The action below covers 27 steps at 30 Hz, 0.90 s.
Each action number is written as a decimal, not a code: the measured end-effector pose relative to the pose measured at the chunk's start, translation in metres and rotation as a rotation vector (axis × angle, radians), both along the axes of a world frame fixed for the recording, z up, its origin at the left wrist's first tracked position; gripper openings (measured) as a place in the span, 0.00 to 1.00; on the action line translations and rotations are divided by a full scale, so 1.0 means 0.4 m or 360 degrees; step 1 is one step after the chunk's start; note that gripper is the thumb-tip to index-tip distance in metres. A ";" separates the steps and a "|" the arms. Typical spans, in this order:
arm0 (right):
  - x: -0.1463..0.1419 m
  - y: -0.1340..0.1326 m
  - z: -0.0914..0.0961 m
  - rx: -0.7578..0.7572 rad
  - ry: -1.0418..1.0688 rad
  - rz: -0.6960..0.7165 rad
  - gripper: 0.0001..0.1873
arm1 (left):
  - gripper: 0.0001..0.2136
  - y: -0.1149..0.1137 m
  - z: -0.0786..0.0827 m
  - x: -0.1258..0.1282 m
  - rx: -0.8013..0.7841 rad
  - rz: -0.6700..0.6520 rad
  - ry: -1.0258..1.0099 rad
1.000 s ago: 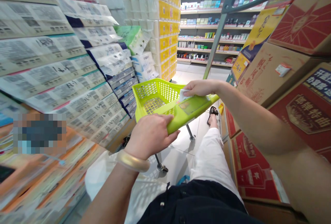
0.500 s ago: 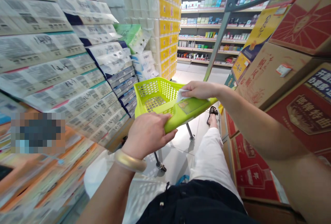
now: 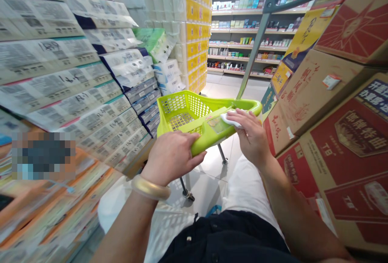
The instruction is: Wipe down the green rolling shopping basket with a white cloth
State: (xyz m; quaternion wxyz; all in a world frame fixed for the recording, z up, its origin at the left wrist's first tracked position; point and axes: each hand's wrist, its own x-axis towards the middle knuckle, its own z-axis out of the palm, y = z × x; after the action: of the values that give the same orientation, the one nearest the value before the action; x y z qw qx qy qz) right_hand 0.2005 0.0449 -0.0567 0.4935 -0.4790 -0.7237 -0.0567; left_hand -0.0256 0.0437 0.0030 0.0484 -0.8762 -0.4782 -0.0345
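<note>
A lime-green plastic shopping basket with a mesh wall sits on a metal cart frame. My left hand grips its near rim, and a pale bangle circles that wrist. My right hand pinches a white tissue and presses it against the basket's right side, beside a clear label panel. The basket holds nothing that I can see.
Wrapped toilet-paper packs are stacked high on the left, and red and brown cardboard cartons on the right. A grey cart pole rises past the basket. Store shelves stand ahead, beyond a tiled floor.
My right hand has swung down and to the right, with the arm now coming from below. The tissue has moved right along the basket. My left hand stays on the rim.
</note>
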 end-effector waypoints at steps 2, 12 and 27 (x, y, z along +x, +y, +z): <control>-0.026 -0.009 -0.024 0.0144 0.0073 -0.0115 0.15 | 0.21 0.000 0.001 0.000 0.0002 0.0009 0.0001; -0.054 -0.015 -0.113 0.0561 0.0264 -0.0081 0.16 | 0.21 -0.001 -0.004 -0.014 0.0015 -0.0018 -0.0040; -0.038 -0.018 -0.142 0.0553 0.0375 -0.0294 0.15 | 0.20 -0.005 0.000 -0.015 -0.0009 -0.0006 -0.0077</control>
State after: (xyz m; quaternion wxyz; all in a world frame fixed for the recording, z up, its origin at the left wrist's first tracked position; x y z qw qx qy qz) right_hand 0.1855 0.0378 -0.1137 0.6424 -0.4543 -0.5936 -0.1692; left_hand -0.0317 0.0416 0.0028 0.0344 -0.8762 -0.4776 -0.0544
